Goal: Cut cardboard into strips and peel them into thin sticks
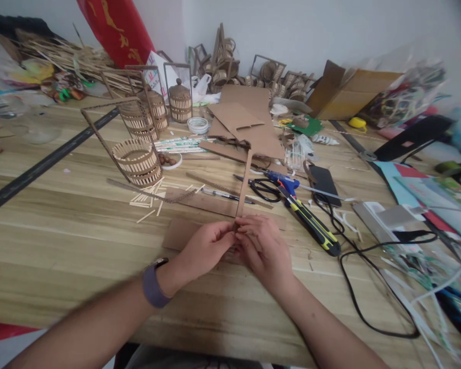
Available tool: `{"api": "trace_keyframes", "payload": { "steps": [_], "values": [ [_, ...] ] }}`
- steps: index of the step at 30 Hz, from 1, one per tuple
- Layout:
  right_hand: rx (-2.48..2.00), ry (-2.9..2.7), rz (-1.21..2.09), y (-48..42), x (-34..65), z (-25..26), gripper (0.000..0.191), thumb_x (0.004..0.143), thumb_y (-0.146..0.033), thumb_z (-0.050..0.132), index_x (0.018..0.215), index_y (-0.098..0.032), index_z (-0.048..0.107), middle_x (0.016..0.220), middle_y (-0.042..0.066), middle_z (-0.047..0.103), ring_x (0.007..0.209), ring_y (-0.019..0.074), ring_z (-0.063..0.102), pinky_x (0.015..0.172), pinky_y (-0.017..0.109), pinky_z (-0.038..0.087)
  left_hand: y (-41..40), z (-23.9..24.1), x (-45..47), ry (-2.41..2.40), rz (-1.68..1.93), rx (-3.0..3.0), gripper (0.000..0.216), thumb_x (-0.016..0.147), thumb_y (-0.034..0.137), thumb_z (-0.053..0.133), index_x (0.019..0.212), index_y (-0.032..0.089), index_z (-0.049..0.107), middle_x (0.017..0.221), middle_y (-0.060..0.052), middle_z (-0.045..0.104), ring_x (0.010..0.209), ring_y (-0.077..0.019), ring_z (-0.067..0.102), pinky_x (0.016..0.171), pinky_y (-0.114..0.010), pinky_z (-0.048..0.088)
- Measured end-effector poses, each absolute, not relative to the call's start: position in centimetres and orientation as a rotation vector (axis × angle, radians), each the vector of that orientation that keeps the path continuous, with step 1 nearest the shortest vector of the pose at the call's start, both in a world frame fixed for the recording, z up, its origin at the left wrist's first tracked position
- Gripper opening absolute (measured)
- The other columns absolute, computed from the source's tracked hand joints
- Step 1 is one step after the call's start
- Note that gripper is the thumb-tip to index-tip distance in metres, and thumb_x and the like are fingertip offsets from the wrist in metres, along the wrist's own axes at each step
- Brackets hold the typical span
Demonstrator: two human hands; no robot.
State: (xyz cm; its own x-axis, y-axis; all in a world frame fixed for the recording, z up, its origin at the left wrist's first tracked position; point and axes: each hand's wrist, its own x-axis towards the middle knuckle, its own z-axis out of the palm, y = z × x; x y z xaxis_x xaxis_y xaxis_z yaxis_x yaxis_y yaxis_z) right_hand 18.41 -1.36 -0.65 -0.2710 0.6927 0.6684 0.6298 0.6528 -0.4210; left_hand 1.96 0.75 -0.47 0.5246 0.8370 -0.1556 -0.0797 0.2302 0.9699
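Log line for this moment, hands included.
left hand: holds cardboard strip, near end; right hand: same end; right side: utility knife, glue gun; left side: slatted basket
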Motion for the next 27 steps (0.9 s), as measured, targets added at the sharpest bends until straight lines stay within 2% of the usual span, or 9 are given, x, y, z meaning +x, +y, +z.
{"api": "trace_keyframes", "payload": {
  "steps": [5,17,20,24,27],
  "values": [
    [-1.068,-1.973,0.053,-1.55,18.58,-0.66,0.017,0.091,-0.011,0.057,0.095,-0.026,0.06,0.099,0.003,0.076,0.096,0.0217,0.07,0.095,0.046,0.047,0.5,-0.5,2.12,0.791,0.768,1.191,0.023,0.088,0.033,0.058,0.086,0.014,0.069,0.082,-0.004,0.068,0.079,-0.0174,0.062,0.073,-0.028,0.052],
    [-1.144,-1.768,0.259,-1.66,18.69,-0.26,0.009,0.095,-0.019,0.055,0.094,-0.027,0.059,0.09,0.002,0.075,0.089,0.0213,0.07,0.08,0.04,0.054,0.54,-0.52,1.5,0.785,0.751,1.492,0.021,0.093,0.021,0.05,0.087,0.014,0.069,0.088,-0.006,0.074,0.082,-0.0176,0.068,0.075,-0.026,0.052],
    [-1.101,-1.83,0.207,-1.68,18.63,-0.37,0.012,0.095,-0.016,0.055,0.096,-0.027,0.058,0.094,0.002,0.075,0.092,0.0206,0.07,0.083,0.04,0.052,0.57,-0.55,1.61,0.779,0.76,1.434,0.02,0.093,0.024,0.051,0.091,0.015,0.068,0.091,-0.006,0.073,0.086,-0.0181,0.067,0.077,-0.027,0.052],
    [-1.025,-1.926,0.089,-1.67,18.47,-0.24,0.016,0.093,-0.012,0.055,0.097,-0.027,0.056,0.095,0.002,0.075,0.091,0.0199,0.07,0.086,0.041,0.05,0.76,-0.46,1.86,0.775,0.783,1.313,0.025,0.091,0.035,0.057,0.101,0.015,0.069,0.097,-0.007,0.073,0.091,-0.0202,0.066,0.081,-0.029,0.051],
    [-1.021,-1.976,0.036,-1.6,18.45,-0.32,0.015,0.092,-0.013,0.059,0.099,-0.026,0.057,0.098,0.004,0.076,0.093,0.0206,0.07,0.086,0.04,0.049,0.92,-0.46,1.95,0.777,0.808,1.269,0.027,0.09,0.036,0.058,0.1,0.015,0.071,0.097,-0.006,0.073,0.094,-0.0209,0.065,0.084,-0.03,0.05]
  ]
}}
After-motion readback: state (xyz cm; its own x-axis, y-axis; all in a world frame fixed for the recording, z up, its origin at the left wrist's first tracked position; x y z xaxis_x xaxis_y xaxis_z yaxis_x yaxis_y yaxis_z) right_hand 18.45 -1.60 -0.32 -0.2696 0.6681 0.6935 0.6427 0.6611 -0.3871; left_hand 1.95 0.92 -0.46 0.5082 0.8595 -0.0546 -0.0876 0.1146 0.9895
